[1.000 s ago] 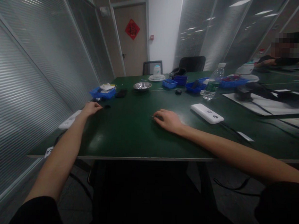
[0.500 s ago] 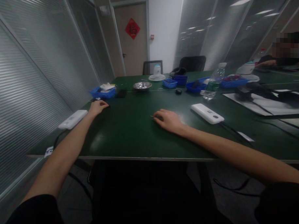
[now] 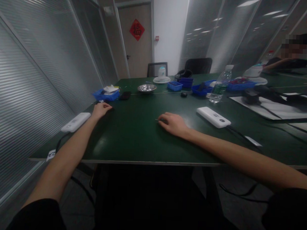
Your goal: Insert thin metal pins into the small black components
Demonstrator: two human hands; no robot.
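My left hand [image 3: 100,111] rests on the left part of the green table [image 3: 132,137]. Its fingers are pinched, and a small dark bit shows at the tips, too small to name. Farther right, my right hand [image 3: 174,125] lies low on the tabletop with its fingers curled together. A thin, pale, needle-like piece [image 3: 156,119] sticks out to the left from between those fingers; most of it is hidden. The hands are well apart. Just beyond my left hand are a blue basket [image 3: 111,95] with white tissue and a flat black object [image 3: 125,95].
White power banks with cables lie left [image 3: 76,121] and right [image 3: 214,117]. A metal bowl [image 3: 146,89], blue trays [image 3: 175,85], a black mouse [image 3: 183,94] and a water bottle [image 3: 220,85] stand farther back. A person [image 3: 294,56] sits at the far right.
The whole view has shifted very slightly. Both hands keep the same place and the same grip.
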